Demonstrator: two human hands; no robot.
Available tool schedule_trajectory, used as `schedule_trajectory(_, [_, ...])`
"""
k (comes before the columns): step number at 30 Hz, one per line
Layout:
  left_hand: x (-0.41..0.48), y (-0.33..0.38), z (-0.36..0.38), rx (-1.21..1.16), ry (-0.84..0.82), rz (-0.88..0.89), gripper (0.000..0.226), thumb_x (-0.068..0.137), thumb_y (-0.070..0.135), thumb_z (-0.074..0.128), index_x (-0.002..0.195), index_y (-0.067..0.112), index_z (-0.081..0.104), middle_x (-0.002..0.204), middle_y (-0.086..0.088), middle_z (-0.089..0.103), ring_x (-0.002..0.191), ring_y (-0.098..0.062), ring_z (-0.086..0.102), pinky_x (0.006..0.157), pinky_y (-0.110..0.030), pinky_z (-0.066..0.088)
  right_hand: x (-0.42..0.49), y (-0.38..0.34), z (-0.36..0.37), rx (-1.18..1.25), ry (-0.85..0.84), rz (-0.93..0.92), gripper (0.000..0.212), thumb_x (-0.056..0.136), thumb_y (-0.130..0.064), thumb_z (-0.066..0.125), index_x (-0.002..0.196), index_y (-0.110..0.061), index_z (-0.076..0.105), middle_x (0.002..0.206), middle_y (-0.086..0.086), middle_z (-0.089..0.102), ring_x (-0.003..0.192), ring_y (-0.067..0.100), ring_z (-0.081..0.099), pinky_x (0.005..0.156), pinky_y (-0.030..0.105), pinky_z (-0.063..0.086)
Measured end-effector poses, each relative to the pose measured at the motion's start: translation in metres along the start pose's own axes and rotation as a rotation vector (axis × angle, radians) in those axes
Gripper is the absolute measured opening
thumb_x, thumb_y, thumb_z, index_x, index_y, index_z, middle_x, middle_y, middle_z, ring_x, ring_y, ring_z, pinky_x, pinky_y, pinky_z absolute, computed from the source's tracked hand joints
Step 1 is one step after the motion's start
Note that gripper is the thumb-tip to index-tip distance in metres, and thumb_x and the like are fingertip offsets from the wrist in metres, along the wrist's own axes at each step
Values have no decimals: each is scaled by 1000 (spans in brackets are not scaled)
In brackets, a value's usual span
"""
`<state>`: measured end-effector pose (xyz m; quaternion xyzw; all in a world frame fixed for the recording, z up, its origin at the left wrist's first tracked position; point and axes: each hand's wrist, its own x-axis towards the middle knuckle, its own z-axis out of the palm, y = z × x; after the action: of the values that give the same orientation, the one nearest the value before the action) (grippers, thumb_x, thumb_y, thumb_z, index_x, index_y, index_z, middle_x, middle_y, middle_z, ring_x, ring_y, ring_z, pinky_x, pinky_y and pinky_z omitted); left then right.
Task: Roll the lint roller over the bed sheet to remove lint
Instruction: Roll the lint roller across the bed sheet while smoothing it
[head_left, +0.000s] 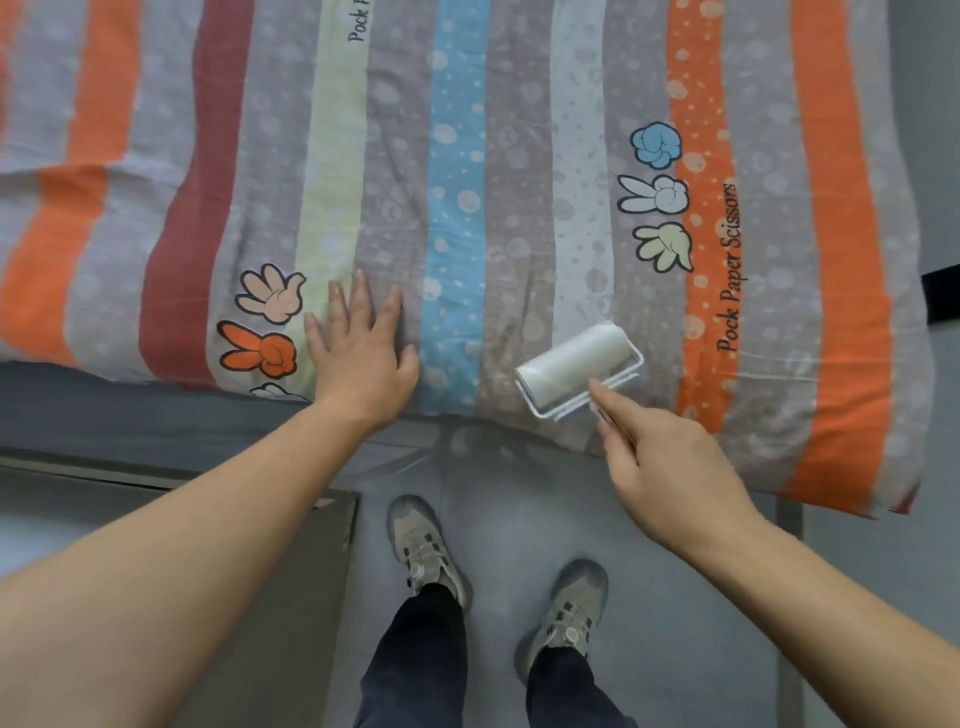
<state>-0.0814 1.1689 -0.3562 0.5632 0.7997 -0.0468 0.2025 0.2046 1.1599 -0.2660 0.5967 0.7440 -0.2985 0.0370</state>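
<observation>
- Bed sheet (519, 156): striped orange, grey, blue and maroon, printed with cartoon hands and lettering; spread over the bed.
- Lint roller (576, 366): white, resting on the sheet near its front edge, right of the blue stripe.
- Right hand (670, 467): fingers curled round the roller's handle, index finger (610, 405) stretched along it.
- Left hand (363, 358): fingers straight and spread, flat on the sheet, left of the roller, holding nothing.
- Floor (519, 519): grey; two grey shoes (423, 545) stand on it.
</observation>
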Motion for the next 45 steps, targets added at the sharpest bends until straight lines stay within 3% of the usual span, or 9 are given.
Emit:
schedule_trajectory(4, [6, -15, 2, 43, -48, 56, 79, 100, 51, 40, 160, 36, -9, 166, -2, -26, 152, -28, -26, 121, -61, -10, 93, -83, -9, 166, 60, -49, 41, 102, -31, 40, 142, -26, 47, 131, 8, 61, 118, 32, 55, 96, 41, 46])
schedule_trajectory(9, [6, -28, 4, -85, 22, 50, 95, 94, 54, 55, 161, 25, -6, 169, 2, -17, 154, -18, -18, 124, -52, -8, 191, -134, 20, 74, 37, 5, 31, 98, -26, 41, 123, -21, 58, 124, 14, 62, 113, 36, 56, 81, 34, 42])
schedule_trajectory(12, [1, -38, 2, -146, 40, 44, 109, 87, 59, 61, 160, 24, -12, 169, 2, -14, 155, -15, -10, 122, -45, -5, 174, -118, 35, -3, -16, 51, 36, 96, -23, 41, 131, -25, 53, 124, 13, 61, 112, 36, 56, 82, 36, 44])
schedule_trajectory(19, [12, -42, -17, -152, 73, 55, 69, 98, 44, 48, 159, 24, 22, 169, -2, 7, 153, -23, 8, 120, -49, 8, 68, -66, 45, -118, -136, 33, 45, 103, -36, 32, 148, -38, 31, 113, 16, 64, 97, 37, 60, 68, 38, 39])
schedule_trajectory(24, [24, -55, -19, -44, 50, 77, 70, 98, 47, 45, 159, 28, 19, 170, -5, -3, 156, -25, -7, 123, -55, -6, 17, -49, 46, -209, -194, 99, 48, 102, -36, 31, 149, -42, 26, 100, 7, 59, 92, 33, 60, 71, 40, 47])
schedule_trajectory(31, [39, -83, -27, -117, 152, -50, 59, 101, 36, 42, 157, 21, 29, 170, -7, 5, 156, -25, -5, 124, -51, -6, 72, -131, 10, 62, 11, -9, 45, 101, -33, 40, 146, -37, 39, 108, 7, 67, 98, 29, 59, 76, 39, 46])
schedule_trajectory(38, [37, -108, -18, -5, 144, -90, 65, 103, 42, 30, 162, 26, 9, 170, -3, -9, 155, -17, -15, 120, -51, -19, 206, -212, 54, 23, -33, 32, 16, 96, -18, 37, 105, -22, 50, 107, 14, 61, 92, 35, 54, 68, 35, 32])
schedule_trajectory(42, [37, -114, -15, -22, 169, -68, 65, 102, 46, 25, 162, 26, 10, 168, -7, -17, 153, -19, -23, 121, -50, -18, 162, -180, 66, -20, -47, 3, 42, 100, -23, 38, 141, -30, 42, 117, 18, 63, 100, 38, 57, 75, 40, 44])
schedule_trajectory(45, [35, -113, -14, -41, 230, -141, 68, 99, 45, 21, 161, 15, 18, 169, -10, -12, 154, -22, -20, 123, -50, -15, 115, -146, 68, -45, -105, -37, 48, 101, -31, 36, 148, -35, 32, 112, 16, 64, 97, 37, 60, 75, 42, 47])
